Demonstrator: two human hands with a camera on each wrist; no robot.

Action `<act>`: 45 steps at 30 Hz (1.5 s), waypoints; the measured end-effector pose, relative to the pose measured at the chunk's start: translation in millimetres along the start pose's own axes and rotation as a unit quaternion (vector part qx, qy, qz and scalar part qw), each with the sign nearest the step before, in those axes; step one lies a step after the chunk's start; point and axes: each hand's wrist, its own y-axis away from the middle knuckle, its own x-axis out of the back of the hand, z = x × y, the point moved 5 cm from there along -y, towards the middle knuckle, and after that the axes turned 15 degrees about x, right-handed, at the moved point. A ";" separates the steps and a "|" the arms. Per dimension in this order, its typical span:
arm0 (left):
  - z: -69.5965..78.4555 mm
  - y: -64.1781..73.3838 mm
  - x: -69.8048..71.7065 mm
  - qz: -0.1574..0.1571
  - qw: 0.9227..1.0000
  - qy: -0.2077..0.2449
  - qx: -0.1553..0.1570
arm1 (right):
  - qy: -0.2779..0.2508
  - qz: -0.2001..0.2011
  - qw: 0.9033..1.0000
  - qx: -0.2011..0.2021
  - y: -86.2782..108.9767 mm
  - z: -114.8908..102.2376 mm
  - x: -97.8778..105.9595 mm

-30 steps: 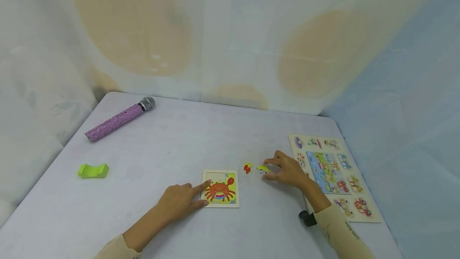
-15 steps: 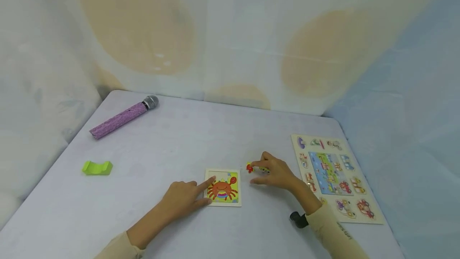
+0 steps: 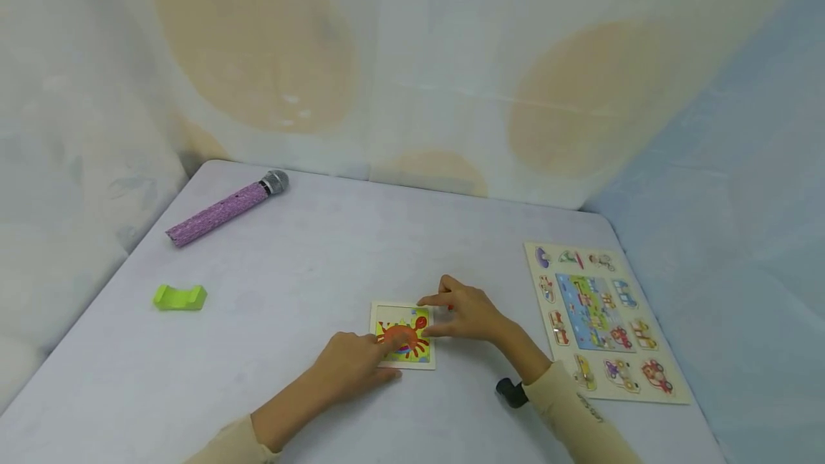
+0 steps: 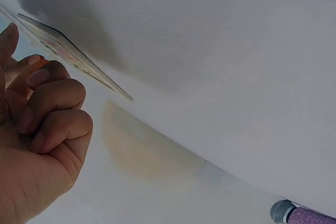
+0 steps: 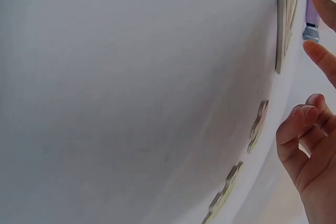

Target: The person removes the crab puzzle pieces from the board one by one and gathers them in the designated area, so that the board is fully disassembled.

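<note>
Since the earlier frames, the right hand [image 3: 467,312] had moved left, from the loose pieces to the right edge of the crab puzzle [image 3: 423,359]. The left hand [image 3: 353,364] had slid further over the puzzle from its left border.

Left hand: index finger straight, lying across the crab picture; thumb by the near edge; the other fingers curled in, grasping nothing visible. Could not tell how firmly the index finger pressed.

Right hand: thumb and index finger spread apart at the puzzle's right side, nothing seen between them; remaining fingers bent. Contact with the puzzle could not be confirmed.

Puzzle lay flat on the table [image 3: 335,256], between the hands, with a bare pale patch at its upper left. Two pieces lay to its right, slightly apart: a red piece [image 5: 258,127], nearer the puzzle, and a yellow-green piece [image 5: 223,195].

Elsewhere: picture board [image 3: 593,321] at table right; purple microphone [image 3: 219,213] at far left; green block [image 3: 180,298] nearer on that side.
</note>
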 end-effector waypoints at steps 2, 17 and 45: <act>2.7 -1.4 -1.9 -0.003 1.000 0.004 -0.003 | -0.003 -0.008 1.000 -0.001 -2.0 -1.7 -1.8; 9.6 -6.5 -2.2 -0.014 1.000 -0.017 0.002 | 0.016 -0.033 0.999 -0.011 -3.4 1.5 -7.8; 6.8 -8.0 -7.5 -0.021 1.000 0.008 0.005 | -0.038 -0.081 0.992 -0.091 7.6 -11.3 -4.8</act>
